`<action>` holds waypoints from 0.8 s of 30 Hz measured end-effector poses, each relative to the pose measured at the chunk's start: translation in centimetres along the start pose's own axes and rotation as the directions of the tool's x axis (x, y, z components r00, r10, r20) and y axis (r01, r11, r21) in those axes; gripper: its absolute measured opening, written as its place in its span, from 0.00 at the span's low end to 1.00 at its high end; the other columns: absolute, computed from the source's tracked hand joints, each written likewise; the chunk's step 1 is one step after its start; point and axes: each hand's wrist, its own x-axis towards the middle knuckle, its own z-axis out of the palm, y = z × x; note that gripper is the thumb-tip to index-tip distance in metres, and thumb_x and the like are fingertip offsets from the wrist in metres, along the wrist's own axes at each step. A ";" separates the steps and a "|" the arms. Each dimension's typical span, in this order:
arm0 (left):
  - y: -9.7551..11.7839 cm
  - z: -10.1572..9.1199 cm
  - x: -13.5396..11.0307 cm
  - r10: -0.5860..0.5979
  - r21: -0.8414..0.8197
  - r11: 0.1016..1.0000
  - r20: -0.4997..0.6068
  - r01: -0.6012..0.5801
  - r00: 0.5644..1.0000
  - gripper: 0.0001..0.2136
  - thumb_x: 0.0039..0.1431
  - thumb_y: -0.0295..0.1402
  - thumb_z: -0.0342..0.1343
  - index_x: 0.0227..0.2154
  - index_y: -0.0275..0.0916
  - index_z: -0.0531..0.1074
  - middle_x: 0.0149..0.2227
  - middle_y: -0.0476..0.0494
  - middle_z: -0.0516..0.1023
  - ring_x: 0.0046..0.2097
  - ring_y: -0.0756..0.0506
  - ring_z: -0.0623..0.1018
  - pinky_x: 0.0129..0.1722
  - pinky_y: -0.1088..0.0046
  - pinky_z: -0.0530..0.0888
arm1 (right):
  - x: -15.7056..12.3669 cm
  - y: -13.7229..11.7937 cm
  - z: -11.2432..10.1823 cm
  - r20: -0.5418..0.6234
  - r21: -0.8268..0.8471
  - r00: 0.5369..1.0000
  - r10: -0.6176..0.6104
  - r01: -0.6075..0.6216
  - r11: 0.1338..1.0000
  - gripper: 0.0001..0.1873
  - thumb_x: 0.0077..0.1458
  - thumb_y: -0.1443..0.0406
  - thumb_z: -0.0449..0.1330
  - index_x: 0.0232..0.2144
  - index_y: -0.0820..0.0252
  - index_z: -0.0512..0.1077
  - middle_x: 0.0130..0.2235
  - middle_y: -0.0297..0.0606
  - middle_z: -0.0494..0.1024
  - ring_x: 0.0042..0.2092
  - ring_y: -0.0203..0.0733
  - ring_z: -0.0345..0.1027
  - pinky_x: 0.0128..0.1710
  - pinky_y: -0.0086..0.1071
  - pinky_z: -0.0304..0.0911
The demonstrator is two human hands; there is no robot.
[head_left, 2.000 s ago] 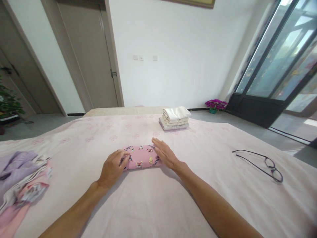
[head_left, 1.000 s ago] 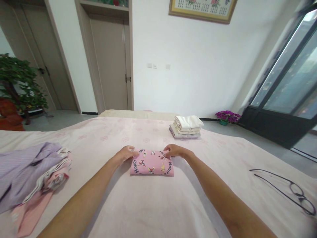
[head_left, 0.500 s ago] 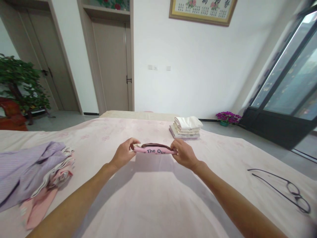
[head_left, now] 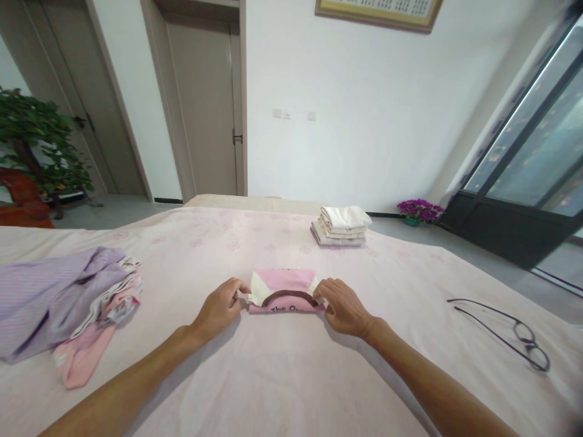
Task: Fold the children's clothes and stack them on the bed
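A folded pink shirt point(head_left: 286, 280) with cream sides, a curved brown band and dark lettering along its near edge lies flat on the bedspread point(head_left: 273, 376). My left hand point(head_left: 223, 301) pinches its left edge between thumb and fingers. On the opposite side, my right hand point(head_left: 342, 305) is closed on the right edge, its fingertips partly over the cloth. Beyond the right hand stands a neat stack of folded white and pale clothes point(head_left: 342, 224). To the left of my left arm lies a loose heap of clothes, with a lilac striped garment point(head_left: 59, 297) over pink and white ones.
A pair of dark-framed glasses point(head_left: 523, 334) lies unfolded on the right side of the bedspread. Past the far edge are a wall, doors point(head_left: 204, 109) and a pot of purple flowers point(head_left: 419, 210). A leafy plant point(head_left: 36, 133) stands at far left.
The shirt has come down from above the bedspread onto it, tilting so its upper face shows. Both hands moved down with it, still at its edges. The view tipped slightly downward.
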 end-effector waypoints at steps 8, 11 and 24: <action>2.0 1.0 0.2 0.360 0.187 0.906 0.131 -0.379 0.924 0.19 0.59 0.31 0.57 0.54 0.42 0.68 0.49 0.41 0.75 0.51 0.41 0.72 0.52 0.61 0.68 | 1.4 -2.6 0.2 0.052 0.051 0.999 -0.016 0.013 0.999 0.17 0.60 0.67 0.55 0.50 0.54 0.72 0.45 0.42 0.73 0.45 0.44 0.63 0.45 0.38 0.56; 1.5 1.7 0.4 0.391 0.260 0.867 0.172 -0.425 0.904 0.14 0.61 0.30 0.56 0.50 0.42 0.70 0.44 0.42 0.76 0.46 0.42 0.74 0.48 0.63 0.70 | 0.8 -2.9 0.5 0.073 0.098 0.997 -0.004 -0.003 0.995 0.14 0.60 0.69 0.54 0.45 0.55 0.76 0.44 0.42 0.75 0.44 0.43 0.64 0.45 0.38 0.56; 5.3 1.3 2.4 0.344 0.276 0.900 0.030 -0.338 0.939 0.09 0.59 0.24 0.52 0.39 0.40 0.73 0.36 0.45 0.75 0.39 0.46 0.74 0.41 0.70 0.68 | 0.0 -10.0 2.4 0.682 0.715 0.558 0.474 -0.371 -0.592 0.18 0.54 0.58 0.65 0.42 0.64 0.72 0.45 0.49 0.78 0.42 0.41 0.76 0.45 0.34 0.69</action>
